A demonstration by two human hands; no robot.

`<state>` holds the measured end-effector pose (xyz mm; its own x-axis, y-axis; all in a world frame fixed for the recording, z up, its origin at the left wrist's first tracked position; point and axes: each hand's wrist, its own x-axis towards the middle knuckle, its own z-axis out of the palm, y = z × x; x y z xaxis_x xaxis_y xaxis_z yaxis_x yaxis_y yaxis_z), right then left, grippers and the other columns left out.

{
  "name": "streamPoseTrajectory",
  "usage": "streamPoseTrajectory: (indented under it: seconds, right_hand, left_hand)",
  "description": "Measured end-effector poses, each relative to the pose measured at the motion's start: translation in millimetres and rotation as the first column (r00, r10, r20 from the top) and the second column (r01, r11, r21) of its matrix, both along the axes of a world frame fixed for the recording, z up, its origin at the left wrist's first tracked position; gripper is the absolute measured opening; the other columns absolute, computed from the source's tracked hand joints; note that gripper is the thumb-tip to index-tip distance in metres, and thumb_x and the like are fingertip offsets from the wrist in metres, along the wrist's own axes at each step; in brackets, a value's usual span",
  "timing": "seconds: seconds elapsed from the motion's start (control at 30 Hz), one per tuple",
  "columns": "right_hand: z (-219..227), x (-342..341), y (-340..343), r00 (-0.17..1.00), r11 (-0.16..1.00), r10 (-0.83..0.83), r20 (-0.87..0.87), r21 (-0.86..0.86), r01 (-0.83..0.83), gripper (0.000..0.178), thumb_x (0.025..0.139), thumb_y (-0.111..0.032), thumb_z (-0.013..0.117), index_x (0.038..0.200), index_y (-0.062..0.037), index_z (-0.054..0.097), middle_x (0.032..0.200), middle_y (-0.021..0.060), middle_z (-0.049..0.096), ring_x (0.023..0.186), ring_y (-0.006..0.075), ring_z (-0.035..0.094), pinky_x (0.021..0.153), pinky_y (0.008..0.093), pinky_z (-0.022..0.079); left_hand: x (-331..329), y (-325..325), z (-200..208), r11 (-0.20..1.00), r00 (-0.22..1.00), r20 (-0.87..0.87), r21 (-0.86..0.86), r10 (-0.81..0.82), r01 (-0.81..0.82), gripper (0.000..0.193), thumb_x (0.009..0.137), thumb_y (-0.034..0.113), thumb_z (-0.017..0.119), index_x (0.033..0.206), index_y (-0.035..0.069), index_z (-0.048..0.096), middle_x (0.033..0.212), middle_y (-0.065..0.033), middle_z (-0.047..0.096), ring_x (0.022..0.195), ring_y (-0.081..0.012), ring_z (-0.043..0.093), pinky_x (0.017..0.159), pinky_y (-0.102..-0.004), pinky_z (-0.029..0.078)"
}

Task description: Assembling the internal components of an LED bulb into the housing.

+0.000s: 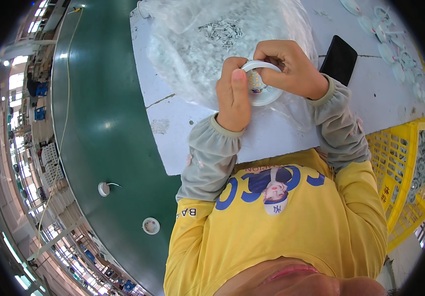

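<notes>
Over the near edge of a clear plastic bag, a round white lamp housing [266,101] is held in both hands, tilted so its inside shows. A small light-coloured circuit board with yellowish spots [256,81] sits inside it. My left hand [233,96] grips the housing's left rim, thumb along the side. My right hand [291,71] closes on the upper right rim, its thumb reaching inside over the board. Whether the right fingertips also pinch a small part is hidden. Beyond the hands, the bag [173,59] holds many small white and grey pieces [222,32].
A black phone [339,60] lies on the white table [370,93] to the right. Several round white parts [387,52] are spread at the far right. A yellow crate [395,163] stands beside me. Two lamp parts [151,226] rest on the green belt [123,148] at left.
</notes>
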<state>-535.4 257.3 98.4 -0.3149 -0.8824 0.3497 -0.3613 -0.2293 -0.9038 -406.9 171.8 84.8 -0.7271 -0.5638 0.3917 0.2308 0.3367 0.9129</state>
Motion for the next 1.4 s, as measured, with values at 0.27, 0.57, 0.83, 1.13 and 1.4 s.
streamPoseTrajectory:
  seconds: [0.27, 0.57, 0.83, 1.13, 1.4]
  right_hand:
    - [8.7, -4.4, 5.2, 0.992, 0.974, 0.122, 0.018, 0.19, -0.124, 0.006, 0.076, 0.002, 0.054, 0.081, 0.0035, 0.052, 0.072, 0.0005, 0.047, 0.066, 0.003, 0.043, 0.057, 0.0189, 0.036]
    - [-0.2, -4.4, 2.1, 0.99, 0.99, 0.125, 0.058, 0.061, -0.129, 0.01, 0.074, -0.004, 0.059, 0.074, 0.0, 0.05, 0.058, -0.0017, 0.038, 0.052, 0.0041, 0.031, 0.046, 0.021, 0.025]
    - [19.3, -3.8, 7.8, 0.968, 0.95, 0.201, 0.147, 0.212, -0.229, 0.006, 0.075, 0.003, 0.053, 0.077, 0.0009, 0.048, 0.071, -0.0015, 0.045, 0.066, 0.0019, 0.041, 0.057, 0.0182, 0.034]
    - [8.5, -2.4, 5.9, 0.982, 0.97, 0.174, 0.069, 0.159, -0.183, 0.006, 0.075, 0.001, 0.054, 0.077, 0.001, 0.048, 0.069, -0.0022, 0.045, 0.063, 0.0017, 0.041, 0.055, 0.0179, 0.033]
    - [8.6, -0.9, 4.7, 0.951, 0.969, 0.187, 0.246, 0.11, -0.22, 0.012, 0.082, -0.011, 0.052, 0.084, 0.0009, 0.053, 0.076, -0.0003, 0.052, 0.068, 0.0019, 0.046, 0.059, 0.0177, 0.036]
  left_hand:
    - [1.1, -3.6, -7.7, 0.969, 0.995, -0.044, 0.229, -0.084, 0.092, 0.038, 0.094, 0.03, 0.026, 0.09, -0.001, 0.048, 0.074, -0.0053, 0.05, 0.066, -0.0091, 0.044, 0.058, -0.0233, 0.037]
    - [4.9, -4.7, 3.6, 0.986, 0.996, 0.012, 0.139, -0.089, 0.087, 0.036, 0.093, 0.029, 0.029, 0.09, -0.001, 0.048, 0.071, -0.0055, 0.05, 0.063, -0.0087, 0.043, 0.056, -0.0236, 0.036]
    - [6.7, -8.9, 6.4, 0.979, 0.993, -0.019, 0.17, -0.112, 0.114, 0.033, 0.092, 0.028, 0.035, 0.085, 0.0, 0.051, 0.072, -0.0023, 0.049, 0.065, -0.0079, 0.042, 0.058, -0.0226, 0.035]
    - [8.1, -10.0, 6.9, 0.972, 0.985, -0.051, 0.166, -0.162, 0.168, 0.033, 0.092, 0.027, 0.036, 0.085, 0.0, 0.052, 0.074, -0.0023, 0.049, 0.067, -0.0074, 0.042, 0.06, -0.0222, 0.035]
    - [0.9, -13.1, -2.1, 0.931, 0.995, -0.052, 0.354, -0.08, 0.093, 0.034, 0.092, 0.031, 0.036, 0.087, 0.0, 0.05, 0.074, -0.0011, 0.05, 0.066, -0.0061, 0.042, 0.058, -0.0202, 0.035]
